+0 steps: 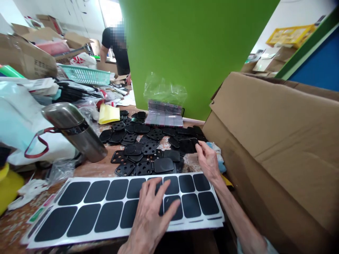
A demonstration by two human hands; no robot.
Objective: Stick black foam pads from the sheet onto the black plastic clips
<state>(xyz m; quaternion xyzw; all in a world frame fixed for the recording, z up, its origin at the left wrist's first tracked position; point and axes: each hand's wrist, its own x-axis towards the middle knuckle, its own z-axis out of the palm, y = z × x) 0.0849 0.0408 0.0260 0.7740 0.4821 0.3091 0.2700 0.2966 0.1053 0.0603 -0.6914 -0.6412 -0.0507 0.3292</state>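
A white sheet of black rounded-square stickers (108,216) lies along the front of the table, on top of other sheets. My left hand (152,211) rests over its middle with the fingers spread, holding nothing. My right hand (208,158) is closed, thumb and fingertips pinching the edge of a flat black plastic piece (188,145) beyond the sheet's right end. Behind the sheet spreads a pile of black plastic pieces (163,164), some with round holes. Several of them overlap.
At left a steel thermos (76,132) leans near plastic bags and a yellow paper (109,114). A green panel (190,53) rises behind the pile, with a clear plastic packet (164,113) against it. A large cardboard box (275,141) borders the right. Another person (120,53) bends over behind.
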